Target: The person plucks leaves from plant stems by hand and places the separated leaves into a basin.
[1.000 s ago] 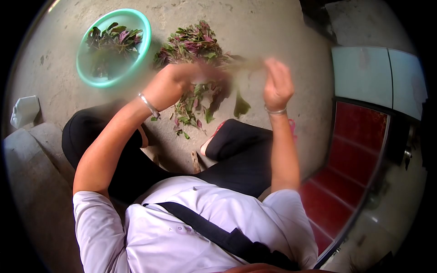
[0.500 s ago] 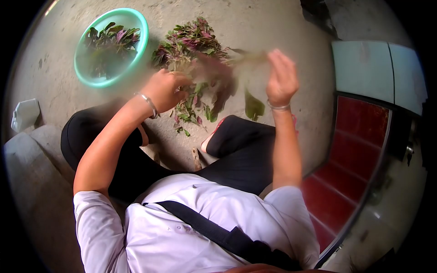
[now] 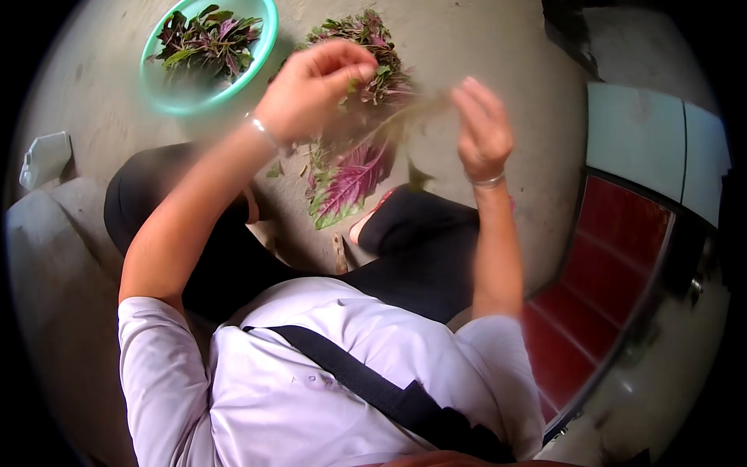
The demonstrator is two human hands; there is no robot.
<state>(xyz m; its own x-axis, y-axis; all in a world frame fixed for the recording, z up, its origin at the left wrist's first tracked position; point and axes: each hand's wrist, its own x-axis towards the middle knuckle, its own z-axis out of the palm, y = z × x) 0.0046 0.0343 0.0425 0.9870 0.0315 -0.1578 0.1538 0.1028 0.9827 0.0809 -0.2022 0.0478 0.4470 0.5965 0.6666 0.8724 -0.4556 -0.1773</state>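
My right hand (image 3: 484, 132) pinches the stem end of a red amaranth sprig (image 3: 354, 183). Its purple-veined green leaves hang to the left, above the floor, and the stem is blurred. My left hand (image 3: 323, 82), with a bracelet at the wrist, is raised left of the sprig with thumb and fingers pressed together; what they hold, if anything, cannot be made out. Behind my left hand lies a heap of amaranth leaves (image 3: 366, 35) on the floor, partly hidden by it. A turquoise-rimmed basin (image 3: 271, 39) at the upper left contains more leafy amaranth (image 3: 210, 43).
Bare concrete floor (image 3: 498, 39) surrounds the heap. My bent legs in black trousers (image 3: 420, 222) are close below the hands. A whitish plastic container (image 3: 47, 159) stands at the far left. On the right are pale panels (image 3: 638, 128) and red tiles (image 3: 615, 249).
My left hand has moved up and right, toward the leaf heap. The sprig in my right hand has swung, now showing a purple-veined leaf. The view has shifted slightly.
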